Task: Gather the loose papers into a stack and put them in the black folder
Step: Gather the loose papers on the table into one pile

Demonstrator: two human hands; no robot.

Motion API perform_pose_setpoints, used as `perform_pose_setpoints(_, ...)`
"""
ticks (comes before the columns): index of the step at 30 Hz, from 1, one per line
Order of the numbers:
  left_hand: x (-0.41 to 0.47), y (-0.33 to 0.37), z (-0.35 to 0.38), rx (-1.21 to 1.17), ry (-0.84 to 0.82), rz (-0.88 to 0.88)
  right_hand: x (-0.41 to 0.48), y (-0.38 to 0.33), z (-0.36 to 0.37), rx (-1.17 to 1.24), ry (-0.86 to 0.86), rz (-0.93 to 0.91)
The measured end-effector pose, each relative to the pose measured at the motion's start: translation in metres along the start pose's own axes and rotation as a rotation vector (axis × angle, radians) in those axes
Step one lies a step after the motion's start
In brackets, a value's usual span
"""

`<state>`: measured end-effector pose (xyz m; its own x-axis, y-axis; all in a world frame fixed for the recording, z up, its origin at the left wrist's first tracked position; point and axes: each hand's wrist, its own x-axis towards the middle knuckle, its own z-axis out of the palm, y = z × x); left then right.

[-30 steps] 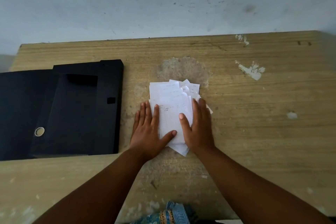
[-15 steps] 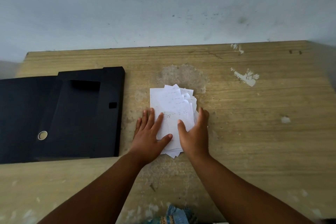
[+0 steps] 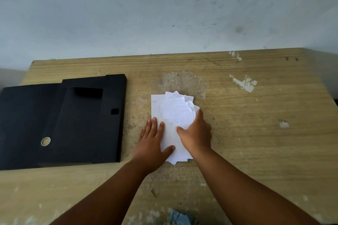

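Observation:
A pile of white papers (image 3: 172,113) lies fanned on the wooden table (image 3: 256,133) near its middle. My left hand (image 3: 152,142) rests flat on the pile's left edge, fingers spread, thumb lying on the sheets. My right hand (image 3: 196,132) curls around the pile's right edge, its thumb on top of the paper and its fingers pressed against the side. The black folder (image 3: 64,120) lies open and flat at the left of the table, apart from the pile.
A pale blue-grey wall (image 3: 164,14) rises right behind the table's far edge. The tabletop shows white paint chips (image 3: 245,84) and a worn grey patch (image 3: 182,82) behind the pile. A bit of blue patterned cloth (image 3: 180,218) shows at the bottom edge.
My right hand has turned from lying flat on the sheets to cupping their right edge, and the fanned papers have been pushed closer together. The camera has tilted up a little.

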<state>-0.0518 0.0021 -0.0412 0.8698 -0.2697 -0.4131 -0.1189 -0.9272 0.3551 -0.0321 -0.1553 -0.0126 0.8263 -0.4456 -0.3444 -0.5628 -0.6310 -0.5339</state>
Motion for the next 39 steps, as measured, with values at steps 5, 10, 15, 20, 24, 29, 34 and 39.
perform_pose_setpoints(5,0.000,0.000,-0.005,0.082,-0.049,0.007,-0.010,0.001,0.002,-0.147,0.039,-0.072)
perform_pose_setpoints(10,0.005,0.002,-0.004,0.058,-0.062,-0.022,-0.006,-0.007,-0.001,0.034,-0.035,-0.003)
perform_pose_setpoints(15,0.006,0.006,-0.005,0.045,-0.067,-0.035,-0.002,-0.013,-0.015,0.272,-0.104,0.148)
perform_pose_setpoints(20,0.007,0.005,-0.005,0.038,-0.064,-0.036,-0.004,-0.010,-0.022,0.425,-0.145,0.263)
perform_pose_setpoints(24,0.008,0.003,-0.005,-0.004,-0.065,-0.032,0.006,0.005,-0.022,0.675,-0.166,0.426)
perform_pose_setpoints(29,0.002,-0.004,-0.010,-0.266,-0.021,-0.022,0.001,0.009,-0.017,0.644,-0.161,0.381)
perform_pose_setpoints(34,-0.008,-0.011,-0.016,-0.576,-0.011,-0.052,-0.008,-0.009,-0.002,0.723,-0.045,0.327)
perform_pose_setpoints(39,-0.008,-0.008,-0.017,-0.450,0.019,-0.034,-0.017,-0.023,0.010,0.520,0.010,0.218)
